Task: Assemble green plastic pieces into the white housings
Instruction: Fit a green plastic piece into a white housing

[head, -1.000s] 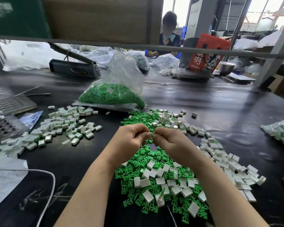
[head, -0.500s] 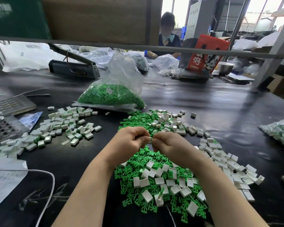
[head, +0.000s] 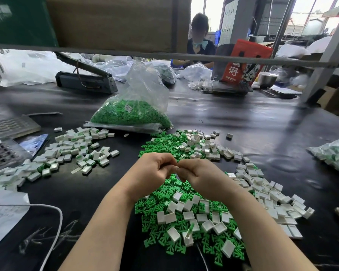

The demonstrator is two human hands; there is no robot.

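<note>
Together above a dark tabletop (head: 243, 122), a person's left hand (head: 151, 173) and right hand (head: 202, 177) meet fingertip to fingertip, both with fingers curled in a pinch; whatever small part they grip is hidden between the fingers and cannot be made out. Directly beneath and in front of the hands lies a heap of loose green plastic pieces (head: 164, 194), with open white housings (head: 188, 215) scattered on top of it and spreading in a band to the right and toward the far side of the heap. One housing near the front edge of the heap stands with a green piece poking out of it (head: 189, 232).

To the left, well apart from the heap, a second spread of white housings with green showing at their edges (head: 74, 151) covers the tabletop. Behind the work area sits a clear plastic bag (head: 139, 106), its lower half packed with green pieces and its neck standing open. A dark heat sealer (head: 84, 80) rests farther back on the left, a red printed bag (head: 245, 63) on the right, and another clear bag of parts (head: 335, 153) at the right edge. A white cable (head: 53, 218) loops across the near left corner over a sheet of paper (head: 4, 216). Across the tabletop a second person (head: 200, 44) is seated, facing this way.
</note>
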